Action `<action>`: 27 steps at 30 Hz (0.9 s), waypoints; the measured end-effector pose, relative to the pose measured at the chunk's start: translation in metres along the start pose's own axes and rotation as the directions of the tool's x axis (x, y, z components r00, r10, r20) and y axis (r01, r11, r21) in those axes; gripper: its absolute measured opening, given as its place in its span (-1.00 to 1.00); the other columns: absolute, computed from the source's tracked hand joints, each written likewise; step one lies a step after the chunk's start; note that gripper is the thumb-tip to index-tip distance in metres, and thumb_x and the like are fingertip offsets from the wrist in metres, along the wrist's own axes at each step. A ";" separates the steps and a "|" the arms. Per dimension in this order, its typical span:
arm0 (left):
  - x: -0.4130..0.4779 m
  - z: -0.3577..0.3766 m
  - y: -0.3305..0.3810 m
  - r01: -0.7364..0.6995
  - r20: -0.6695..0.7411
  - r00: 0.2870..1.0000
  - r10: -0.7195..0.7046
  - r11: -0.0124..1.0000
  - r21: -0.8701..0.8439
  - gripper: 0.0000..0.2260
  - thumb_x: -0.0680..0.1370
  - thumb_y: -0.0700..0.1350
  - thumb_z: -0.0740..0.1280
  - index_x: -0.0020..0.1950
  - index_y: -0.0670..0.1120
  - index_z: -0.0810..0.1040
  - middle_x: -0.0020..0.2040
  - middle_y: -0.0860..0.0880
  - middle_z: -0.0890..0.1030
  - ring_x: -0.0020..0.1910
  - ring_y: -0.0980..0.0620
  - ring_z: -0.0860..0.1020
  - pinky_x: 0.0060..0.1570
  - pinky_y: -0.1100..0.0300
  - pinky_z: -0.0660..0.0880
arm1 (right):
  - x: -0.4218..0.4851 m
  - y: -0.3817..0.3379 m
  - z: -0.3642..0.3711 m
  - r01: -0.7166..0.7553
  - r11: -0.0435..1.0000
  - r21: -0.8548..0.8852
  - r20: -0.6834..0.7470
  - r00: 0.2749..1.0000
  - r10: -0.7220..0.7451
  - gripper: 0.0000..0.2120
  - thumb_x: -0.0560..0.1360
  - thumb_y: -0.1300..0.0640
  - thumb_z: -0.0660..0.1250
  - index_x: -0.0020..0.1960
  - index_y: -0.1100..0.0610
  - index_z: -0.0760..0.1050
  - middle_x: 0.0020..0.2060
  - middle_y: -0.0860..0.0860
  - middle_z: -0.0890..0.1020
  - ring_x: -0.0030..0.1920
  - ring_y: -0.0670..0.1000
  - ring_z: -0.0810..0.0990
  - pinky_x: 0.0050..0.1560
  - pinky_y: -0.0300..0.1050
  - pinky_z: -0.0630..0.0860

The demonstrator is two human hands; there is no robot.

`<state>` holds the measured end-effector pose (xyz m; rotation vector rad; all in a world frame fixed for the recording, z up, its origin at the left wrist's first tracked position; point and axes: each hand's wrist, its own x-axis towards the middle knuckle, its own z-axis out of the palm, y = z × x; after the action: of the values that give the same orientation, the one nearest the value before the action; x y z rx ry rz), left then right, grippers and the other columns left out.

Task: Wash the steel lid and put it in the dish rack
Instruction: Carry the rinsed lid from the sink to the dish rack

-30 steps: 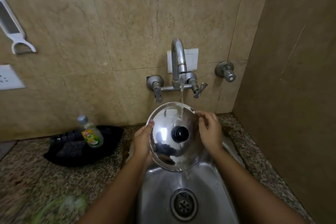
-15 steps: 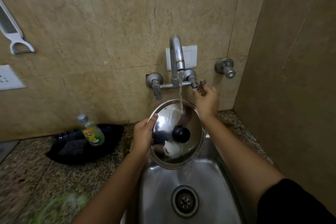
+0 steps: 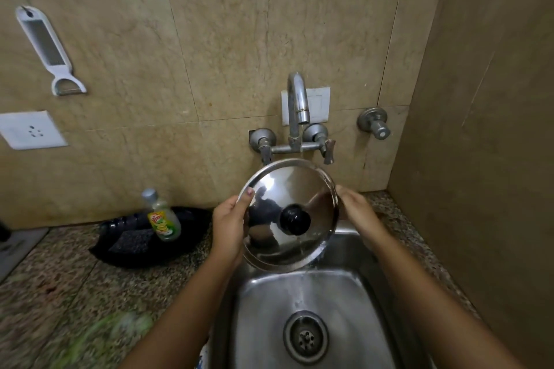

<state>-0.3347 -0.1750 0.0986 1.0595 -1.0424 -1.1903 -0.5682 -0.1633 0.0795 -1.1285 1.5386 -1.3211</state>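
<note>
The round steel lid (image 3: 278,189) with a black knob (image 3: 295,219) is held tilted above the steel sink (image 3: 269,308), its domed top facing me. My left hand (image 3: 229,225) grips its left rim, thumb on the top face. My right hand (image 3: 355,208) holds the right rim from behind. Water drips off the lid's lower edge. The tap (image 3: 298,99) above it shows no stream. No dish rack is in view.
A dish soap bottle (image 3: 162,217) stands in a black tray (image 3: 144,249) with a scrub pad on the granite counter, left of the sink. A peeler (image 3: 45,48) and a wall socket (image 3: 30,129) hang at left. A brown wall closes in the right side.
My right hand went to the tap's right handle, then came back to the lid's right rim. The water stream has stopped. The lid sits slightly higher.
</note>
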 end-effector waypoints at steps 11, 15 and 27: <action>-0.028 -0.007 -0.006 -0.020 -0.015 1.000 0.019 0.997 -0.073 -0.80 0.57 -0.04 0.28 -0.08 -0.09 0.66 -0.15 -0.07 0.71 -0.13 0.02 0.66 -0.03 0.11 0.58 | -0.041 -0.016 -0.009 0.191 0.941 0.281 -0.049 0.982 -0.184 -0.81 0.62 0.17 0.15 -0.04 0.13 0.53 0.00 0.32 0.62 0.06 0.36 0.60 0.14 0.28 0.52; -0.034 -0.014 -0.009 0.036 0.039 0.999 -0.037 0.999 0.011 -0.77 0.59 -0.02 0.25 -0.02 -0.07 0.67 -0.10 -0.07 0.74 -0.08 0.02 0.70 -0.10 0.21 0.59 | -0.051 -0.033 -0.008 0.303 0.924 0.234 -0.080 0.953 -0.293 -0.83 0.61 0.20 0.16 0.00 0.17 0.52 -0.01 0.36 0.60 0.04 0.35 0.60 0.14 0.22 0.54; -0.046 -0.017 -0.013 0.073 0.023 0.997 -0.075 0.995 0.066 -0.81 0.59 -0.08 0.25 -0.01 -0.10 0.64 -0.16 -0.10 0.72 -0.22 0.05 0.69 -0.32 0.34 0.57 | -0.074 -0.066 -0.005 0.470 0.879 0.081 -0.043 0.882 -0.468 -0.84 0.60 0.27 0.16 0.05 0.18 0.52 -0.13 -0.05 0.61 -0.11 -0.24 0.59 -0.02 -0.30 0.54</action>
<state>-0.3240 -0.1287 0.0795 1.1449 -1.0764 -1.2391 -0.5435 -0.0946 0.1466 -1.4950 1.2439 -1.7073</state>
